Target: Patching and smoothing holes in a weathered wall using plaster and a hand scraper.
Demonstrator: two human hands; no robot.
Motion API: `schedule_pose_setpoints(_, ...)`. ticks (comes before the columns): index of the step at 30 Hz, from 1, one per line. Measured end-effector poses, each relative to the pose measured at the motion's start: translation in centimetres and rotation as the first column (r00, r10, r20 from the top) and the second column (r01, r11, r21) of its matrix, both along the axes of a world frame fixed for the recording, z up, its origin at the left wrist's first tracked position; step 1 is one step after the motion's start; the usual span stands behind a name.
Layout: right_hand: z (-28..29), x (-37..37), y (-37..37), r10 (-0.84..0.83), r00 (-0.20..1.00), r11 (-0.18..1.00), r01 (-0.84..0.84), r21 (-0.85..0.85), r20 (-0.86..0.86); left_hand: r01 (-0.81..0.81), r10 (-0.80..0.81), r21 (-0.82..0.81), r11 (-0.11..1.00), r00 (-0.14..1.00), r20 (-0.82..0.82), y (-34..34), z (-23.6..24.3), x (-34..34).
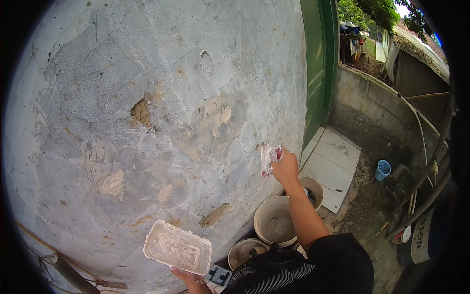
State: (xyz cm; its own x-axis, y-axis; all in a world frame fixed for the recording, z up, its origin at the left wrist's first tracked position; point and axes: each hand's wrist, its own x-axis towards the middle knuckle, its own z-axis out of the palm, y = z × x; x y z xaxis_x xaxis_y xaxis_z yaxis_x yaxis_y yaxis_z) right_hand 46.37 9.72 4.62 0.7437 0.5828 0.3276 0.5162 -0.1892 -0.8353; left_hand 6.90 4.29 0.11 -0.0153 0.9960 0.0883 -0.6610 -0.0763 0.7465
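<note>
My right hand (pixel 286 167) is closed around a putty knife (pixel 267 159) with a reddish handle. Its wide blade is smeared with pale filler and is at the grey, cracked wall (pixel 235 54); I cannot tell whether it touches. At the lower middle, my left hand (pixel 186 276) grips a shallow rectangular tray (pixel 208 252) from below, its fingers mostly hidden. Pale filler coats the inside and rim of the tray. Rough filler patches (pixel 111 183) mark the wall on the left, and another patch (pixel 215 115) lies higher up. A brown hole (pixel 141 112) shows between them.
Several buckets (pixel 259 211) stand below my right arm, against the wall's foot. A green door (pixel 316 73) is beyond my right hand, with pale tiles (pixel 333 166) before it. Farther right are a blue basket (pixel 383 170), a block wall (pixel 367 100) and poles. A pipe (pixel 68 272) lies lower left.
</note>
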Motion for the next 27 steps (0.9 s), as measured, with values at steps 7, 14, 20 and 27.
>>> schedule_pose_setpoints(7, 0.3, 0.0, -0.8, 0.013, 1.000, 0.999, -0.012, -0.036, 0.018, -0.030, 0.030, -0.034, 0.999, 0.999, 0.015, -0.9, -0.3, -0.6)
schedule_pose_setpoints(14, -0.3, 0.9, -0.1, 0.006, 0.999, 0.991, 0.000, -0.135, 0.046, -0.022, 0.022, -0.007, 1.000, 0.999, 0.033, -1.5, 0.3, -0.2)
schedule_pose_setpoints(20, -1.1, 0.7, 1.5, -0.027, 0.989, 0.982, 0.053, -0.183, 0.145, -0.019, 0.020, -0.031, 0.999, 1.000, 0.012, -1.8, 0.1, -0.1)
schedule_pose_setpoints(27, -0.4, 0.3, 0.3, 0.004, 0.997, 0.985, 0.008, -0.174, 0.071, -0.019, 0.019, -0.021, 1.000, 0.999, -0.036, -2.4, 0.2, -0.3)
